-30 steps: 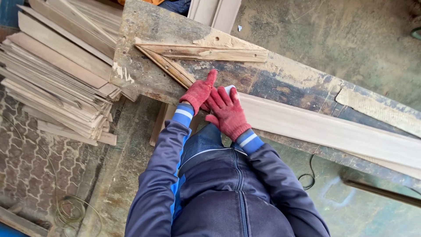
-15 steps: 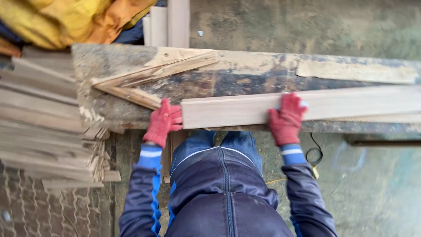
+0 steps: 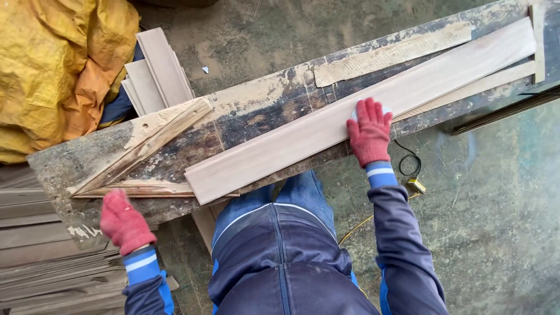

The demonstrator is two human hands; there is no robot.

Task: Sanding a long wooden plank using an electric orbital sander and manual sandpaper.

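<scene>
Workbench (image 3: 268,105): plank (image 3: 326,128) under R hand (image 3: 369,133); L hand (image 3: 123,220) off it.

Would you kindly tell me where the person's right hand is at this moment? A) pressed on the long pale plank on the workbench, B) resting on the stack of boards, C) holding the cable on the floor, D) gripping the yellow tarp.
A: the right hand, in a red glove, lies flat on the long pale plank on the workbench.
</scene>
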